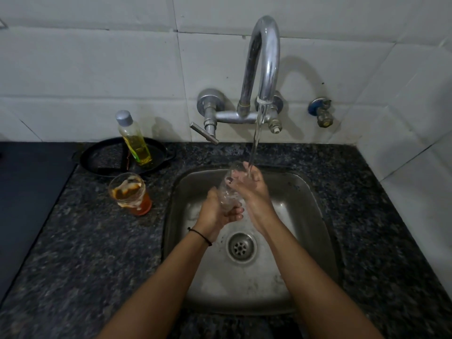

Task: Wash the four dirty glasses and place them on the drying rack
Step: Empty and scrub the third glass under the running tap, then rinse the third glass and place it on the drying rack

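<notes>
both hands hold 1 clear glass (228, 189) over the steel sink (305, 216), above and behind the drain (241, 247). the glass is tilted, its base low toward the person and its mouth raised toward the wall. the left hand (215, 212) cups the base, fingers curled under and around it. a thin black band (200, 236) sits on that wrist. the right hand (253, 188) grips the upper part, the thumb pressed on the near side of the glass and the fingers wrapped behind it by the rim. a stream of water (255, 143) falls from the curved chrome spout (266, 57) and lands on the right hand's fingers just beside the rim. motion blur hides whether water enters the glass.

on the dark speckled counter (97, 241), left of the sink and well apart from the hands, stands 1 dirty glass (129, 192), upright, streaked with orange-brown and whitish residue. behind it lies a black pan (105, 157), with a bottle (134, 140) of yellow liquid, grey cap on, standing tilted in it. the tap's lever (204, 133) points down and forward at the left of the spout.
</notes>
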